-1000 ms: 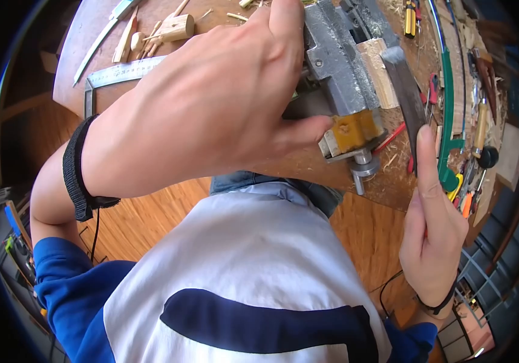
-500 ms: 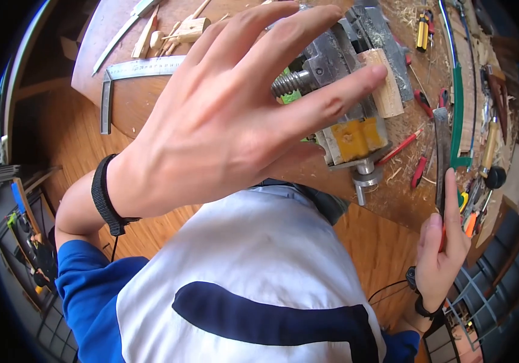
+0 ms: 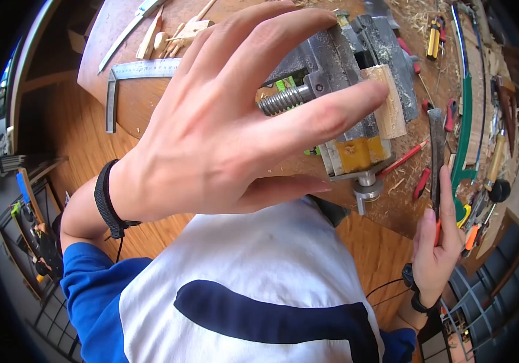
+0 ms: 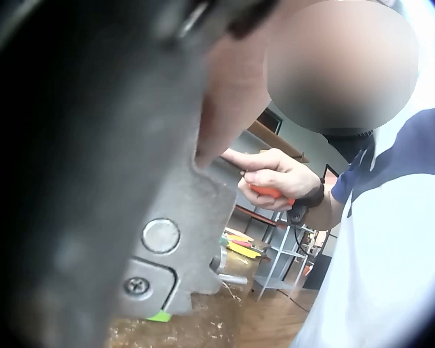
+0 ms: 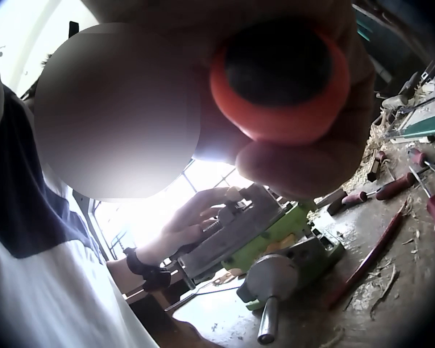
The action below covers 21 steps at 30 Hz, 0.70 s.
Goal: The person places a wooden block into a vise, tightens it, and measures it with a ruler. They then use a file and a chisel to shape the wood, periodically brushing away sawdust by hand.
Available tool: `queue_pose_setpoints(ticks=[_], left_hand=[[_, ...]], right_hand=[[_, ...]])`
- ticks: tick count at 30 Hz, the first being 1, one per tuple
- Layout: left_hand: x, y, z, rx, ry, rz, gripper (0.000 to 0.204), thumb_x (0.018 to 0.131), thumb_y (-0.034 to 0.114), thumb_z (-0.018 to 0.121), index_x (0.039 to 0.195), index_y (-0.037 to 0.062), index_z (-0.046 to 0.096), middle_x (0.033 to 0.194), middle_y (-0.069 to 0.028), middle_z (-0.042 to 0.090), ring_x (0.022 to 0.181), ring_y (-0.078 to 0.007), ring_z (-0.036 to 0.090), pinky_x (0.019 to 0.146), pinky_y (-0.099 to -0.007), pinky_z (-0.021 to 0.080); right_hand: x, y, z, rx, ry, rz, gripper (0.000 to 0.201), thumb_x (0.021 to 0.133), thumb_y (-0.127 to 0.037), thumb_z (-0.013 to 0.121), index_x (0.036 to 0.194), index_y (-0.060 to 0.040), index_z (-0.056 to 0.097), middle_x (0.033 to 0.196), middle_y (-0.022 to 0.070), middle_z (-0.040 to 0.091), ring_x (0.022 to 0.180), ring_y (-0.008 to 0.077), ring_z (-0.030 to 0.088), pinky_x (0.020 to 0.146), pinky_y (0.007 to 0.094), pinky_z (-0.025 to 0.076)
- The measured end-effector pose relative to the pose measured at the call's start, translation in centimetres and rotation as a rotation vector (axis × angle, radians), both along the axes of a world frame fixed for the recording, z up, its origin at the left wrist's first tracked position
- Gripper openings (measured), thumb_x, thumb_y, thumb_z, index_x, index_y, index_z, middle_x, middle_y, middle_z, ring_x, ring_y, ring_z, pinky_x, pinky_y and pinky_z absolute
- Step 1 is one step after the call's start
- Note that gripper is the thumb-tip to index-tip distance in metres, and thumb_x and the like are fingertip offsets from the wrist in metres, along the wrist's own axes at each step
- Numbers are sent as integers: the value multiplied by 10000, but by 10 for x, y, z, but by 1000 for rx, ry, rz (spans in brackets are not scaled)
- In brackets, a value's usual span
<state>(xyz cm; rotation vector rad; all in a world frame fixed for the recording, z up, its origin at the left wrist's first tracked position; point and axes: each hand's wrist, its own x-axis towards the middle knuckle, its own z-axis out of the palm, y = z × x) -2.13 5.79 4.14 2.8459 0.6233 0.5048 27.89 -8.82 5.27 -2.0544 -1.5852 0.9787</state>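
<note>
My left hand [image 3: 205,139] spreads over the grey bench vise [image 3: 335,66], its fingers apart. The index fingertip overlaps a pale wood block [image 3: 394,121] at the vise jaws, and the thumb hangs near the yellow part. In my right hand [image 3: 440,251] is a dark flat file [image 3: 437,142], gripped by its orange and black handle [image 5: 279,129], with the index finger straight along it. The file points away from me, to the right of the block and apart from it. The left wrist view shows the vise's metal side [image 4: 181,206] up close.
A steel square [image 3: 144,68] and several wooden pieces [image 3: 194,27] lie at the far left of the bench. To the right are a red pencil [image 3: 403,159], a yellow-handled screwdriver [image 3: 434,42], a green saw [image 3: 465,133] and more tools among shavings. The vise handle [image 3: 363,196] juts over the front edge.
The file has come back from beside the wood block, down and to the right, with my right hand. My left hand has shifted slightly, its fingers now spread wider across the vise.
</note>
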Motion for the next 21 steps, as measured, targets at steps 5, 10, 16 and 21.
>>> queue_pose_setpoints(ticks=[5,10,16,21], left_hand=[[3,3,-2,-2,2,17,751,730,250,812,1422,158,535,1377,-287,460,1245,-420,491,1029,-448,428],[-5,-1,-1,-8,-1,28,751,731,249,811,1423,157,534,1380,-287,457,1247,-419,490,1030,-448,427],[-13,2,-4,-19,-2,41,750,733,248,811,1423,155,533,1384,-286,453,1248,-419,489,1031,-447,427],[-14,0,-8,-34,-16,55,750,734,247,810,1424,154,532,1387,-285,450,1249,-419,488,1031,-446,426]], right_hand=[[1,0,0,-26,14,7,476,937,31,488,1412,58,463,1431,166,540,627,75,477,595,214,415],[2,-3,-3,-15,29,-4,477,929,34,502,1404,60,471,1430,164,540,617,71,473,585,215,411],[2,-5,-2,14,14,-8,504,890,58,518,1393,63,487,1348,187,585,590,94,490,575,230,420],[1,-8,19,35,24,186,546,825,105,509,1369,62,524,841,178,666,555,166,500,559,261,426]])
